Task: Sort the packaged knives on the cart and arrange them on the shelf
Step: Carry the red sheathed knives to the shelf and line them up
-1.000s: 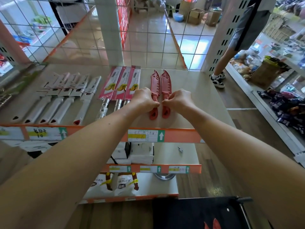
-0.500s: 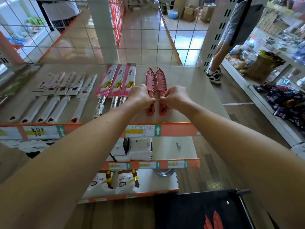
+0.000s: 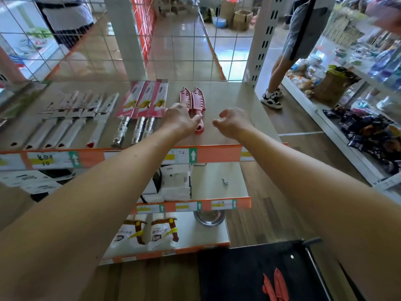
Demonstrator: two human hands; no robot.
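Note:
Two red sheathed knives (image 3: 198, 98) lie side by side on the top shelf (image 3: 234, 105), tips pointing away. My left hand (image 3: 181, 119) rests over their handles, fingertips touching the right one's handle. My right hand (image 3: 233, 122) hovers just right of them, fingers loosely curled, holding nothing. Left of the red pair lie three pink-boxed knives (image 3: 147, 98) with metal handles, then several white-packaged knives (image 3: 82, 114). Two more red knives (image 3: 274, 285) lie on the black cart (image 3: 238, 270) at the bottom.
A wire grid (image 3: 184, 51) backs the shelf, with a white upright post (image 3: 263, 40) at the right. Lower shelves hold white boxes (image 3: 175, 183), bagged goods (image 3: 143, 233) and a metal bowl (image 3: 209, 217). A person's legs (image 3: 280, 68) stand in the right aisle beside stocked shelving.
Both hands gripped the red knives' handles before. Now my right hand has let go and drawn back to the right. My left hand has loosened on the handles.

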